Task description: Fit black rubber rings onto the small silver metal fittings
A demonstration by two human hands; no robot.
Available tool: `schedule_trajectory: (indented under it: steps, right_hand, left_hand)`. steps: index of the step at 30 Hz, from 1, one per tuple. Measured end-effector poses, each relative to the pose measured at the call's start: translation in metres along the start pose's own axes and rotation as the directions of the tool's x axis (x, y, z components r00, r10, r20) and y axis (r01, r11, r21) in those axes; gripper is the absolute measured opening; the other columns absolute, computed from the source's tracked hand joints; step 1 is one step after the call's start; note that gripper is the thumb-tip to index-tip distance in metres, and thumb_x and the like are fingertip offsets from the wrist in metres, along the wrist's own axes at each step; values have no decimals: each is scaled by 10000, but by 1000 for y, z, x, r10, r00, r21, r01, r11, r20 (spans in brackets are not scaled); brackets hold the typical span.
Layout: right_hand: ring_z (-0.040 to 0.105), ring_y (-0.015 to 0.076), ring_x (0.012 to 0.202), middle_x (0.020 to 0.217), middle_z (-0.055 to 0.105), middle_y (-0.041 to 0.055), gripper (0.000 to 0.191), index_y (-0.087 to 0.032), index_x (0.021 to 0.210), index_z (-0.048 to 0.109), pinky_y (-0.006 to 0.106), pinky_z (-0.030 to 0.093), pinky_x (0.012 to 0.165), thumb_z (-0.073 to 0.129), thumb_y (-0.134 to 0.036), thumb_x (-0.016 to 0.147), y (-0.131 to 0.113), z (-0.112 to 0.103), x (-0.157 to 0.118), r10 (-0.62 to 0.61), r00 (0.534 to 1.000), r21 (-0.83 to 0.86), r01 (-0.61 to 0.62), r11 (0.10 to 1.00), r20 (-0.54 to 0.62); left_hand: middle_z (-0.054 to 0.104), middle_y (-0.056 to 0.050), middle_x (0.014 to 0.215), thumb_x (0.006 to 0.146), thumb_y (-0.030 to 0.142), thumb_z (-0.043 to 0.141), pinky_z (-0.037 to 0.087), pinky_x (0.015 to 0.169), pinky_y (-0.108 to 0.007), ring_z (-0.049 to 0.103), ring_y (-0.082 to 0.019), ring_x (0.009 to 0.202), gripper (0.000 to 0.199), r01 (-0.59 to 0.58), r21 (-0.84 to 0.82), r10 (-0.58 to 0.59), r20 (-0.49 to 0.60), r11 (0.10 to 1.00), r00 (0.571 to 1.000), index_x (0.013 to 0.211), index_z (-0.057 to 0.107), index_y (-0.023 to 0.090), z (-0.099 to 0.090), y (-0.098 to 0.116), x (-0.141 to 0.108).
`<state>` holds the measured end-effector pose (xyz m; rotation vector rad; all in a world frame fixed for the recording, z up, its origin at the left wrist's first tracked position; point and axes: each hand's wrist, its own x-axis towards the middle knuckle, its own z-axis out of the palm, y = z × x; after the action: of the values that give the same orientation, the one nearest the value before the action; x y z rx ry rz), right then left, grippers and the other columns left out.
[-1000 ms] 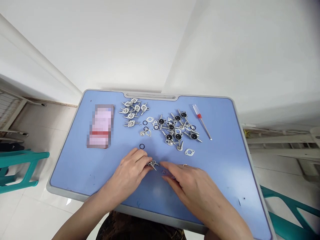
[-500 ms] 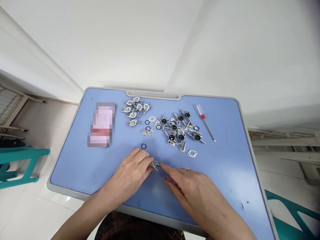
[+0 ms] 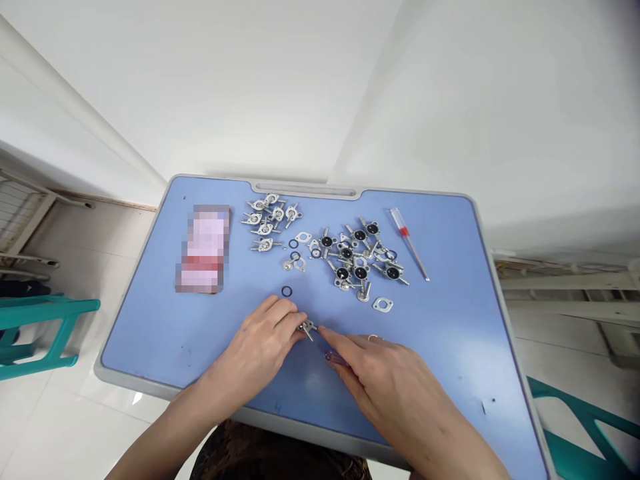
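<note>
My left hand (image 3: 270,337) is closed around a small metal fuel valve (image 3: 307,327), pinching it between thumb and fingers just above the table. A flat plate and a thin lever show on the valve's near side; the rest of it is hidden by the fingers. My right hand (image 3: 383,367) reaches in from the right, its forefinger tip against the short pipe of the valve. Under that forefinger, a clear purplish plastic handle (image 3: 336,358) is held between thumb and palm, its other end out of sight. A black rubber ring (image 3: 287,291) lies just beyond my left hand.
Several assembled valves (image 3: 265,229) lie at the back left. Right of centre are valve bodies with black discs (image 3: 361,273), among plates, rings and levers. One loose oval plate (image 3: 383,305) lies nearer. A screwdriver (image 3: 413,247) rests at right, a blurred pink-white packet (image 3: 203,250) at left.
The view has shifted very slightly. Both hands keep the same hold on the valve and the plastic handle, and the parts on the table have not moved.
</note>
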<state>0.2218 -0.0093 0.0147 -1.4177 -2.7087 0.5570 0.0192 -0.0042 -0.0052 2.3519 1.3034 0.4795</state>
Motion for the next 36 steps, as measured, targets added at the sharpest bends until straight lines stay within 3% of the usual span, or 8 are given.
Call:
schedule_trajectory:
  steps: [12,18,21,23,26,29,32,36]
  right_hand:
    - [629,172,602,774,686,31,321,-234,1209,558,277,418,539,457,-184,908,-1,0,-4,36,997,-20,-35,999,69]
    - [634,158,610,737,685,31,272,-229,1128,608,254,412,545,424,-204,930,-2,-2,-2,49,999,34,-50,998,17]
    - [625,160,614,697,678,24,247,-224,978,658,253,418,558,416,-202,930,3,-11,1,95,991,111,-84,990,-90]
    - [617,168,638,660,658,29,258,-215,860,665,253,416,564,417,-229,933,9,-18,3,202,953,160,-169,973,-225]
    - [598,178,648,665,640,50,288,-197,768,637,260,407,570,423,-297,933,22,-26,5,394,824,206,-338,918,-407]
    - [571,168,579,661,628,31,257,-180,932,621,260,388,547,381,-271,931,31,-26,9,505,748,288,-417,862,-430]
    - [561,142,565,749,640,24,327,-159,1186,516,255,408,572,330,-206,922,34,-22,16,516,740,398,-358,845,-431]
    - [546,128,625,900,641,53,293,-183,1107,561,256,426,609,346,-220,913,29,-17,27,390,785,437,-171,883,-481]
  left_hand:
    - [599,-60,970,943,182,479,539,755,-339,579,-185,879,156,28,-30,-28,-23,999,999,1050,591,169,2,-1,-2]
    - [611,-60,958,942,181,484,533,761,-345,576,-186,872,149,11,-42,-13,-41,999,999,1038,596,165,2,-2,0]
    - [615,-56,946,943,175,479,533,759,-348,582,-189,868,145,17,-40,-19,-40,999,999,1023,599,165,1,-1,1]
    - [618,-53,935,941,174,481,536,760,-354,591,-190,865,138,19,-38,-21,-48,999,999,1000,606,166,1,-1,2]
    - [623,-52,935,931,182,503,542,753,-355,598,-190,862,123,12,-42,-15,-77,999,997,973,617,166,3,-2,1]
    - [622,-50,953,914,167,530,543,756,-338,599,-183,877,111,10,-64,-16,-95,998,995,972,624,165,4,-4,0]
    - [619,-42,954,892,153,563,541,761,-316,606,-173,886,104,5,-89,-15,-109,996,994,965,635,172,5,-6,0]
    - [619,-41,956,883,157,576,531,794,-331,606,-176,899,98,13,-93,-23,-109,996,994,944,652,170,5,-7,2]
